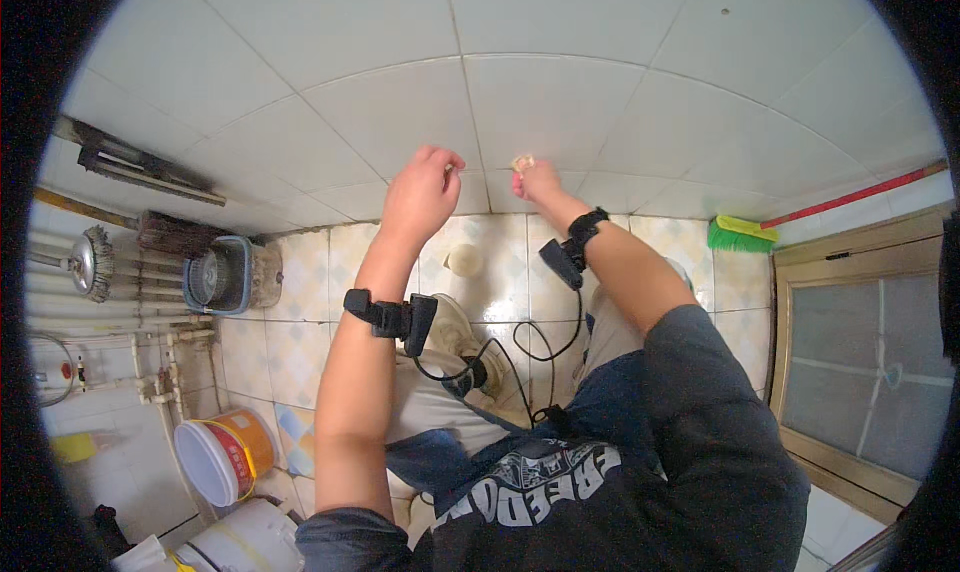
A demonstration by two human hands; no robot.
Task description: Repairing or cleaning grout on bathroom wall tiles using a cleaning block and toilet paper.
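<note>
In front of the tiled wall (540, 102), both of my hands are raised close to its lower part. My left hand (428, 187) is closed, fingers curled toward the thumb; a small pale bit may show at the fingertips, too small to name. Just to its right, my right hand (540, 182) is closed around a crumpled pale wad (522, 163), which sticks out above the fingers. Below and between the hands, a round cream-coloured object (464, 261) rests on the floor tiles; its kind is unclear. Black straps with small boxes circle both forearms, joined to a cable (530, 324).
A green brush head (741, 235) on a red pole stands at the right, near a framed glass door (860, 362). Along the left are a grey-blue bucket (236, 278), pipes (140, 372) and an orange-and-white bucket (215, 459). My shoe (458, 332) is on the floor.
</note>
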